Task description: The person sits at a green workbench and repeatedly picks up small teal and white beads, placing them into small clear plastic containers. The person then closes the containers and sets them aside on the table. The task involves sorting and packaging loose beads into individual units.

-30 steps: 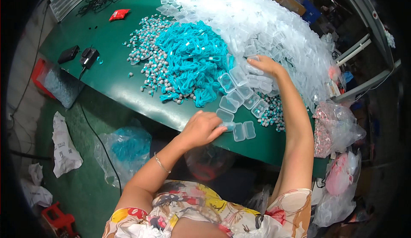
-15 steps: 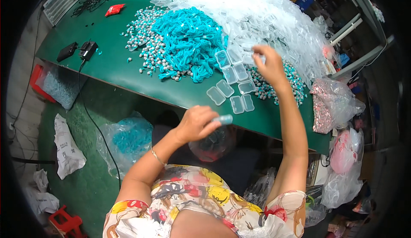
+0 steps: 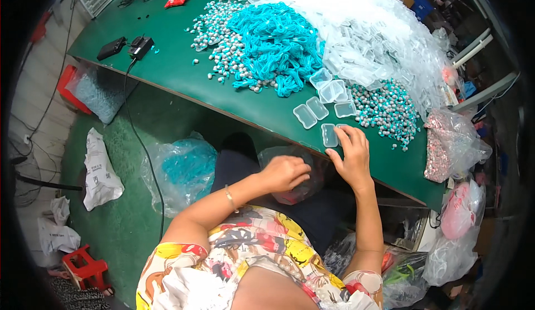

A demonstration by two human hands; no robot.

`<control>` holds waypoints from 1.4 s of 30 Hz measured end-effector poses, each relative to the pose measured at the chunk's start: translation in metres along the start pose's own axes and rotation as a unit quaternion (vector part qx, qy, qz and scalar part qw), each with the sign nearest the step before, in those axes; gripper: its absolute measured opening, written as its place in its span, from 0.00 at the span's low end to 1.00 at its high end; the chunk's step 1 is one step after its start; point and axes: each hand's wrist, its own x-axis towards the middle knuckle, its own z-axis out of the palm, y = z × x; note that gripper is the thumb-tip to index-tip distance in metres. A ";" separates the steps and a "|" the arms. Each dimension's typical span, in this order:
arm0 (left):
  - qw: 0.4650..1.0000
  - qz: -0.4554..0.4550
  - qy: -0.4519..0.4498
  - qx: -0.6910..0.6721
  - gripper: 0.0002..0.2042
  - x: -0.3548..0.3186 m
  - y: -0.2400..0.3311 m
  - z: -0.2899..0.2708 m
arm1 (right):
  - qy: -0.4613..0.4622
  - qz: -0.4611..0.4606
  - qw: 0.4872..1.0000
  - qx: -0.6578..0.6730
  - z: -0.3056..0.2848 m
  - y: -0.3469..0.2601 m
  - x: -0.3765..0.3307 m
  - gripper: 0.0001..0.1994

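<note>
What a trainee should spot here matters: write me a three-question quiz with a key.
1. Which hand is closer to the clear plastic box nearest the front edge of the green table?
2. True or false: the turquoise cord pile lies between two groups of grey-and-turquoise beads.
3. The small packet on the far-left part is: A) blue, B) red, C) yellow.

Key: 1. The right hand. 2. True. 3. B.

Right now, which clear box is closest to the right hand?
The open clear box lowest in the picture, beside the right hand; other boxes lie farther back.
</note>
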 end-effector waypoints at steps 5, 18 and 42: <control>0.954 -0.074 0.218 0.190 0.10 0.022 -0.012 -0.099 | 0.012 -0.026 0.999 0.017 -0.002 -0.008 -0.005 0.25; 0.939 -0.132 0.219 0.231 0.06 0.037 -0.062 -0.112 | 0.166 0.062 0.983 0.055 0.006 -0.011 -0.003 0.15; 0.961 -0.124 0.223 0.106 0.07 0.037 -0.048 -0.104 | 0.108 0.191 0.956 -0.195 0.024 0.054 0.024 0.09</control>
